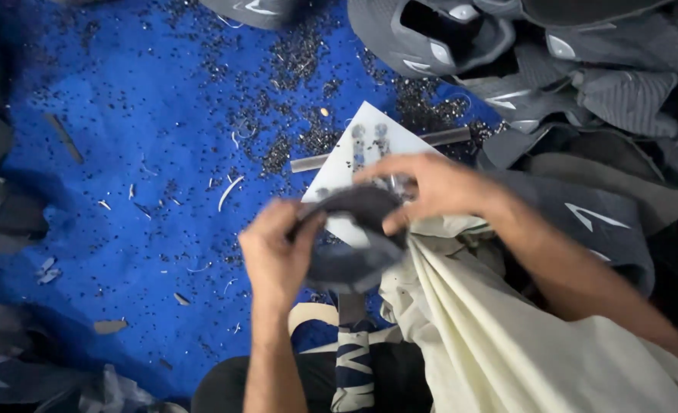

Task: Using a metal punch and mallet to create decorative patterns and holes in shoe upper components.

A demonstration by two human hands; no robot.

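Both hands work one dark grey shoe piece [354,245] above the near edge of the blue mat [125,153]: left hand [278,252] and right hand [430,187] each pinch its rim, apparently mid-trimming, so steady turning seems needed next.

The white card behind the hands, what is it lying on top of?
The white card lies across a grey rod on the blue mat strewn with black crumbs. Its lower part is hidden behind the dark shoe piece held by both hands.
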